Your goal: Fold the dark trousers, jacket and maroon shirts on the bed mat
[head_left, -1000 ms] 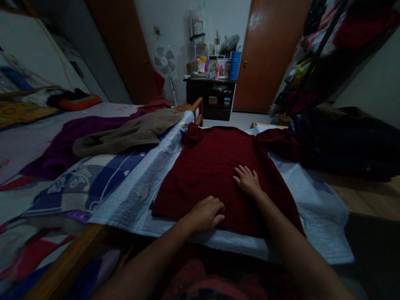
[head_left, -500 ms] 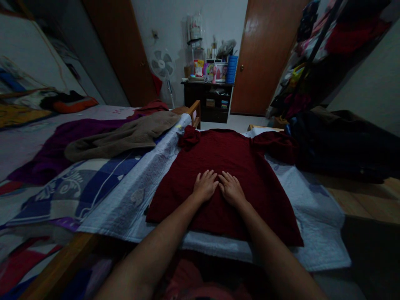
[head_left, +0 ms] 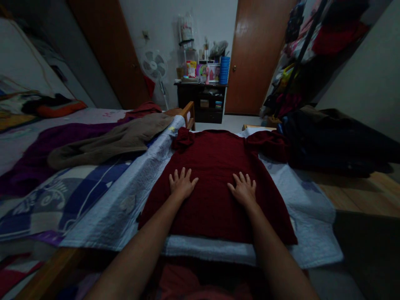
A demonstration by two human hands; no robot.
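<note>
The dark cabinet (head_left: 200,85) is holding small boxes (head_left: 204,103); both hands' (head_left: 182,185) grips are lying open on the maroon shirt (head_left: 212,191).

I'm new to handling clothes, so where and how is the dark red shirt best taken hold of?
Pinch the dark red shirt by its two hem corners, probably best from the near side: it lies spread flat, hem nearest, neck at the far end.
</note>
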